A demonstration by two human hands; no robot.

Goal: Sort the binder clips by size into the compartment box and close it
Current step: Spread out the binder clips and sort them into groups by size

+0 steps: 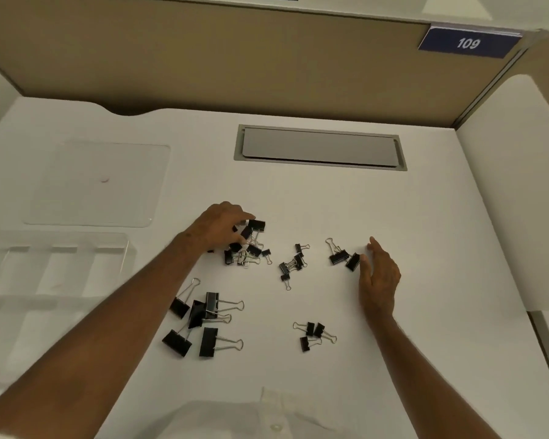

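Here, black metal binder clips [208, 321] lie in loose groups on the white surface [425, 217], none boxed. The left hand [221, 228] curls its grip over a mixed heap; the right hand [377, 280] rests open beside two. The clear plastic compartment box [57, 270], lid off, looks empty.

Both forearms bare, no sleeves in view. No watch, rings or bands visible on left hand [222, 226] or right hand [377, 277]. White shirt [235, 419] at bottom of view, below both hands: smooth cloth, front placket edge running up centre, one small pale round button [275, 427] just right of shirt middle. Fingers [373, 243] bare.
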